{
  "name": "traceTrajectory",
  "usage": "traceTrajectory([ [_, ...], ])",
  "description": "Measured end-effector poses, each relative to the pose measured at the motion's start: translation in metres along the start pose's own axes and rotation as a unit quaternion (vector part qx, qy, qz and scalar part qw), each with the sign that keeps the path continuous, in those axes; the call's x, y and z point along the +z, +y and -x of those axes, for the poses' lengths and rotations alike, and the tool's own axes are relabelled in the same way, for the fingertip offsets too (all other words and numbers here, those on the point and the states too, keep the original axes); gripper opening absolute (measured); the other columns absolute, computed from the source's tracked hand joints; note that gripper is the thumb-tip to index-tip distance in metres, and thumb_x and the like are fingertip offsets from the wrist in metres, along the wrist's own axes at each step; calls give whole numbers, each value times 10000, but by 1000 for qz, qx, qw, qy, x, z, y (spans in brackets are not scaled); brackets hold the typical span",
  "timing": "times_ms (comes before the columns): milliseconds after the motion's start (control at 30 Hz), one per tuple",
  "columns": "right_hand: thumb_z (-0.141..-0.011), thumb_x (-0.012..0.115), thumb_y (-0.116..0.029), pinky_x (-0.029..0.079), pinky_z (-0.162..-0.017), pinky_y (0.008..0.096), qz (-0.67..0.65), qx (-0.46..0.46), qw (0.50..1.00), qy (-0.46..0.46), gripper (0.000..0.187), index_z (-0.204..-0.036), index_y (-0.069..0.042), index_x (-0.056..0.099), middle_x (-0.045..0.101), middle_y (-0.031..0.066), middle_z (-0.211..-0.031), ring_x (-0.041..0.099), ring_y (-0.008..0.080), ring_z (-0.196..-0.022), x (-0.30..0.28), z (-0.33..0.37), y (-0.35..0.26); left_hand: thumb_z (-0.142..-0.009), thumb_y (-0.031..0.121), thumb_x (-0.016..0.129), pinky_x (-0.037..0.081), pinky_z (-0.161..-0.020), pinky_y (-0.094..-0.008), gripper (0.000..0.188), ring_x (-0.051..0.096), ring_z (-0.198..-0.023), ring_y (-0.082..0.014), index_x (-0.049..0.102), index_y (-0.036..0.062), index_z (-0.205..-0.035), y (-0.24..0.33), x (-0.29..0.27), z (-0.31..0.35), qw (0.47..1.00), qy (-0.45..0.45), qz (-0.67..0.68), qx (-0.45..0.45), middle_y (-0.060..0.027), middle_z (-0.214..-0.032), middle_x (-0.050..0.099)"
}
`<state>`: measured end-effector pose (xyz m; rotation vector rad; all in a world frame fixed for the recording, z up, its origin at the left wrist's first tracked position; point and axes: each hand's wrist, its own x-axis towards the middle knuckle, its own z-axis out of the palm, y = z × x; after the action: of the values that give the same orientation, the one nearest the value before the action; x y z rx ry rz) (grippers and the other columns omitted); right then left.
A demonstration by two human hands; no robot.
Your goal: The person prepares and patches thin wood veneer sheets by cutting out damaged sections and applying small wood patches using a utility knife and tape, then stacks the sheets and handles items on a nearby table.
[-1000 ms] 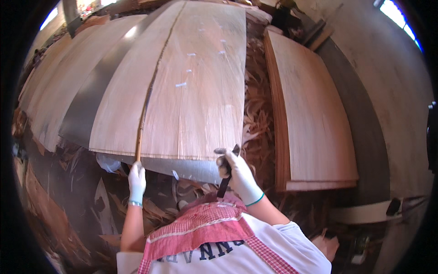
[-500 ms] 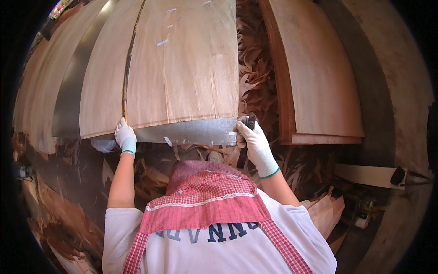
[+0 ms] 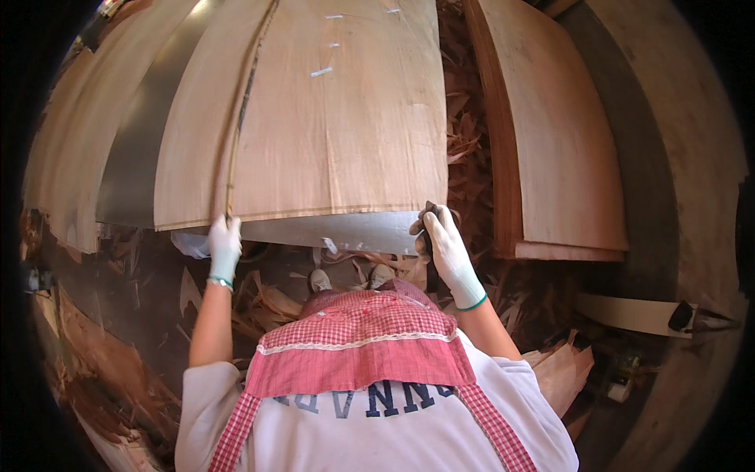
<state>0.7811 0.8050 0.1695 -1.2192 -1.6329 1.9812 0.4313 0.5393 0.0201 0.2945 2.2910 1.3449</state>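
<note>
My left hand (image 3: 226,250), in a white glove with a green cuff, is closed around the near end of a long thin stick (image 3: 243,110). The stick lies lengthwise over a broad pale wood veneer sheet (image 3: 377,134), which has small white tape strips. At the sheet's near right corner, my gloved right hand (image 3: 450,250) is closed on a small dark tool (image 3: 427,224); its working end cannot be made out. Beneath the veneer's near edge a grey metal sheet (image 3: 377,228) shows, with a white tag (image 3: 329,245) hanging from it.
To the right stands a stack of veneer sheets (image 3: 558,134), with reddish scraps (image 3: 465,126) in the gap. More veneer (image 3: 71,157) and a metal strip (image 3: 138,149) lie left. Wood scraps (image 3: 267,303) litter the floor around my shoes (image 3: 319,280). A pale board (image 3: 633,313) is at right.
The veneer and stick sit farther right in view, and my shoes now show. Both hands have shifted slightly rightward and lower, each still closed on what it holds.
</note>
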Motion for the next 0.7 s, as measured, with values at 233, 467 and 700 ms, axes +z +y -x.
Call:
traceTrajectory([
  [233, -970, 458, -155, 427, -557, 229, 59, -38, 997, -33, 166, -1075, -32, 498, 575, 43, -862, 504, 88, -634, 51, -6, 12, -918, 254, 603, 379, -436, -294, 243, 447, -473, -92, 526, 33, -856, -43, -33, 68, 997, 9, -25, -79, -16, -579, 473],
  [467, -945, 462, -116, 488, -642, 288, 81, -16, 991, -102, 182, -1066, 9, 517, 577, 78, -875, 563, 135, -712, 112, -14, 23, -869, 279, 633, 497, -806, -450, 452, 617, -948, -361, 506, 43, -1232, 75, -5, 35, 909, 66, -300, 281, -230, -1091, 604],
  [700, -945, 445, -75, 487, -783, 321, 203, -138, 961, -127, 225, -1134, 40, 487, 605, 124, -935, 581, 187, -895, 140, -11, 54, -877, 250, 639, 504, -678, -403, 236, 648, -765, -315, 572, 33, -943, 123, 63, 114, 928, -219, -69, 293, -163, -834, 645],
])
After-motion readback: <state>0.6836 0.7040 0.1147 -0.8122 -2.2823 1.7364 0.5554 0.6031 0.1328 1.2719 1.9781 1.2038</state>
